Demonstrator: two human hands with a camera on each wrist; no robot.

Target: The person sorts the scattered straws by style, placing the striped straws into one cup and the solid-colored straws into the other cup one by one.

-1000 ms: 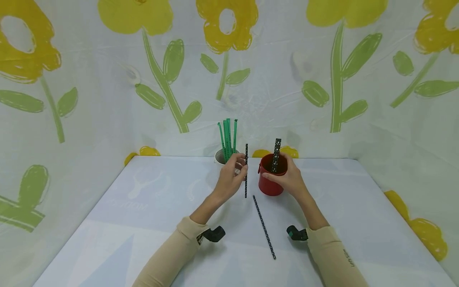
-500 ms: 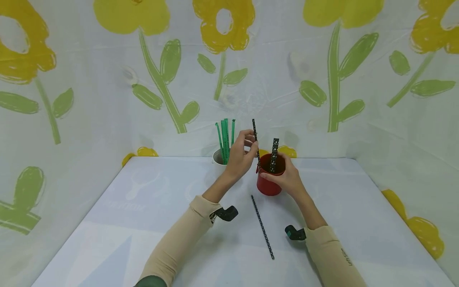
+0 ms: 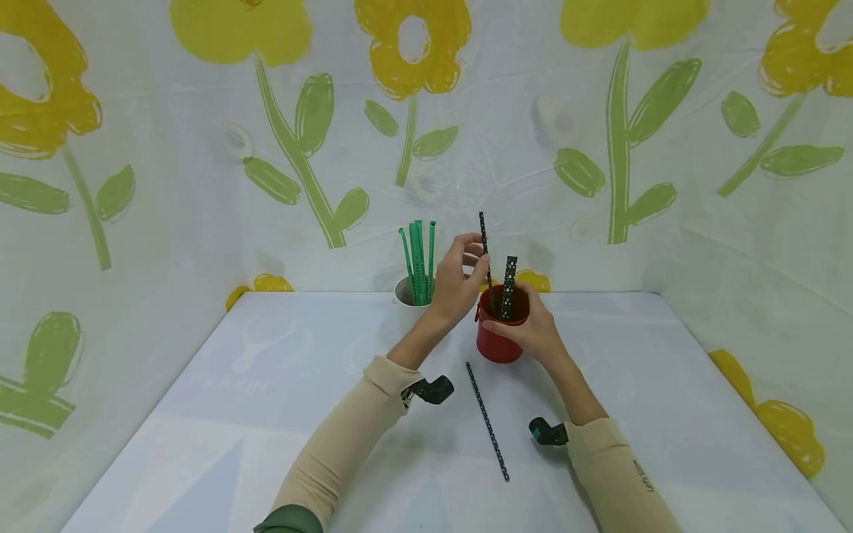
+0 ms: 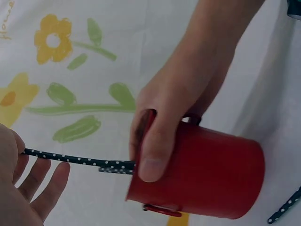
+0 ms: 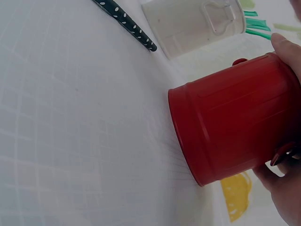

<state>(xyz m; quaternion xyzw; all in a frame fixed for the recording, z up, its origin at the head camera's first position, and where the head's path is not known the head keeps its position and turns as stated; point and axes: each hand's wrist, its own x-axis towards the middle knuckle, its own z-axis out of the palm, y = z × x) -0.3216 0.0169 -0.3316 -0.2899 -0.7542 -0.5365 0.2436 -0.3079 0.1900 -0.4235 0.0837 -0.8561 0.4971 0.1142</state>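
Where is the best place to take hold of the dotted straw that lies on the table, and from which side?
Probably near the middle of the dotted straw, coming from above with thumb and finger on its two long sides. It lies flat and thin on the table, apart from the red cup, with bare surface either side for fingertips.

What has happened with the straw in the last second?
The left hand lifted the dotted black straw off the table and rightward; its lower end is now inside the red cup. The right hand still holds the cup, and the other straw still lies flat.
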